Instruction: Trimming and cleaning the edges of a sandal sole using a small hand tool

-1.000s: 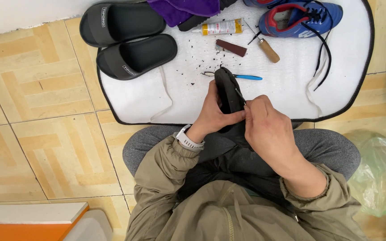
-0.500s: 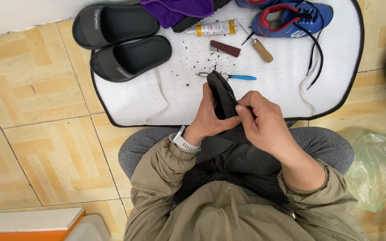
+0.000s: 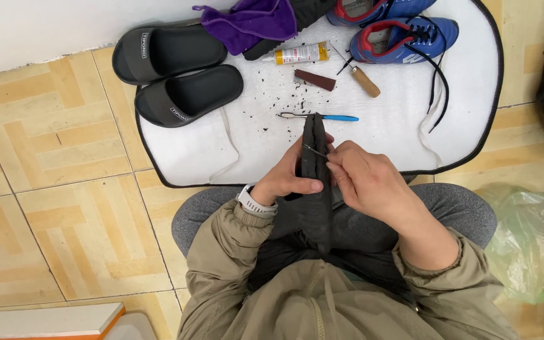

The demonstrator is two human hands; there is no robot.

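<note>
your left hand (image 3: 291,179) grips the black shoe (image 3: 315,182) upright over your lap, just below the white mat (image 3: 410,126), while your right hand (image 3: 366,182) pinches a thin needle (image 3: 315,150) against its edge.

Blk slides (image 3: 177,69) — purple cloth (image 3: 250,22) — blue/red shoe (image 3: 404,38), white mat (image 3: 385,135).

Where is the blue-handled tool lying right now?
In the head view, the blue-handled tool lies on the white mat, just beyond the dark shoe.
</note>
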